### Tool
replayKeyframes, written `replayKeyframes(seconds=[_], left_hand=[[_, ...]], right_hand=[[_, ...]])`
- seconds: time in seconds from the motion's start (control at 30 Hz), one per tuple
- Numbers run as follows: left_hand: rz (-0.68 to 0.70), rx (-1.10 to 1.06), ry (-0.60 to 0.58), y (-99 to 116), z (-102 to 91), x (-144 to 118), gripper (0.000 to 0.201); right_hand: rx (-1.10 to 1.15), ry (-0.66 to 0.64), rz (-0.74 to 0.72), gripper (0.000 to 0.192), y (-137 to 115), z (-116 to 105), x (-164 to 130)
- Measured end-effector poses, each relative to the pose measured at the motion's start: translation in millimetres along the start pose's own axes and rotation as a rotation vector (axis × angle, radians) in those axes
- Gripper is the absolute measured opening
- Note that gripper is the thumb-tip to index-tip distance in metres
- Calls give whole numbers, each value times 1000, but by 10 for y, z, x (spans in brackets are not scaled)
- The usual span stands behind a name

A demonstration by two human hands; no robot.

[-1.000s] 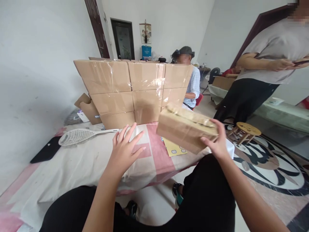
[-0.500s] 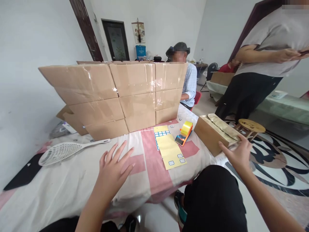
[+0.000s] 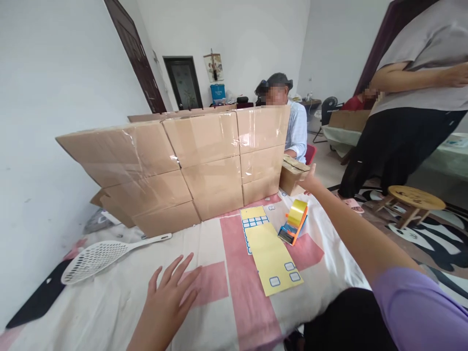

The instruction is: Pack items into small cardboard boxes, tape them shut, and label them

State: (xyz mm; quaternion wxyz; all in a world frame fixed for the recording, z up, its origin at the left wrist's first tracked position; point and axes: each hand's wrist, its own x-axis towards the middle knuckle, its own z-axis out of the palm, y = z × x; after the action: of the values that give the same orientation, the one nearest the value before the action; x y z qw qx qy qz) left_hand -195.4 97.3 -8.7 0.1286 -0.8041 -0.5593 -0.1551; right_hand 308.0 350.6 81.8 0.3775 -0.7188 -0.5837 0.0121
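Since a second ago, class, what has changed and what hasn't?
The right hand has carried the small cardboard box rightward, then away from the body, beside the box stack, and still holds it. The left hand stays open; the tape dispenser, yellow sheet and white scoop lie unmoved.

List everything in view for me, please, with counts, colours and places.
Tablecloth: one, white and pink, foreground
Stacked boxes: nine front faces, brown, on the tablecloth
Loose carton: one, brown, right of the stacked boxes
Label sheets: count unclear, yellow, centre
Tape dispenser: one, orange and blue, beside the sheets
Perforated paddle: one, white, left
Flat item: one, black, far left
Stool: one, light brown, right
Chair: one, red, beyond the carton
Container: one, blue, background
Wall hanging: one, beige, background
Other people: three, in blue, grey and red, right and background
Left hand: one, bare, open over the tablecloth
Right hand: one, bare, holding the carton
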Motion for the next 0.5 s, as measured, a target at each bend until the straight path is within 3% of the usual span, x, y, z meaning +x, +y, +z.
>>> replayKeyframes(seconds=[0.1, 0.17, 0.2, 0.27, 0.37, 0.43, 0.5], left_hand=[[-67, -145, 11, -156, -207, 107, 24], [-144, -304, 36, -347, -349, 237, 29], [-204, -374, 53, -473, -408, 315, 31], [-329, -462, 83, -787, -489, 485, 32], [-599, -429, 128, -1370, -518, 742, 34], [-761, -309, 143, -1768, -496, 899, 43], [-805, -239, 158, -2113, -462, 1038, 46]], right_hand=[[-86, 12, 43, 79, -170, -228, -373], [-69, -24, -84, 36, -322, -415, -867], [-37, -118, -159, 22, -410, -494, -1171], [36, -400, -267, 30, -603, -586, -1828], [87, -794, -373, 30, -910, -486, -2701], [54, -915, -427, 25, -1088, -279, -3080], [40, -955, -493, 23, -1190, -35, -3275]])
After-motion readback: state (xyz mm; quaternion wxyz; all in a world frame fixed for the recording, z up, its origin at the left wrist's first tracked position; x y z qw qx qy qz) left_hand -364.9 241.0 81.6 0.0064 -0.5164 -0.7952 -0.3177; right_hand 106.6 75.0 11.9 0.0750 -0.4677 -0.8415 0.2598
